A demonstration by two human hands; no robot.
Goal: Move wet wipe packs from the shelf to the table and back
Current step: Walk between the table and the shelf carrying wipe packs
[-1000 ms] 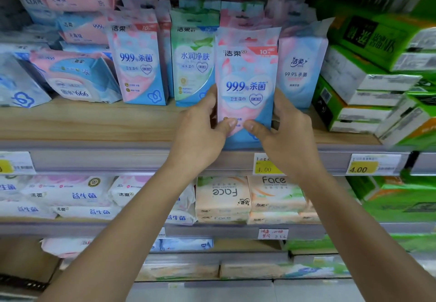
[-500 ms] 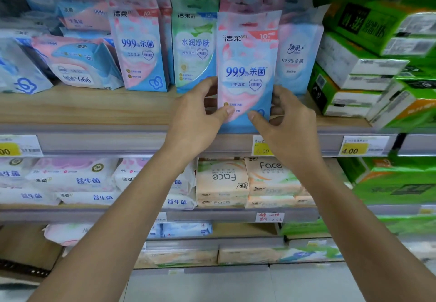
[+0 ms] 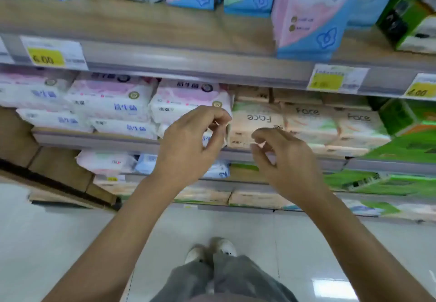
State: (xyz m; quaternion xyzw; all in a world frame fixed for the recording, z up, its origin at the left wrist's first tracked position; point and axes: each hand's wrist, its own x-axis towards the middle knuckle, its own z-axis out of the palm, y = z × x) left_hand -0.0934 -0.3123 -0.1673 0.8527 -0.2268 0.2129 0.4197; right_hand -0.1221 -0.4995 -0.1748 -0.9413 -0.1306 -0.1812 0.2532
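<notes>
Ur left hand & right hand: loosely curled, empty. Pack upper right prob light, floppy, slick; grab side edges.

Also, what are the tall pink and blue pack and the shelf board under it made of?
The pack looks like thin printed plastic film, slightly glossy: faint sheen on its face. The shelf board looks like wood or wood-pattern laminate, matte: light brown grain, though blurred.
</notes>
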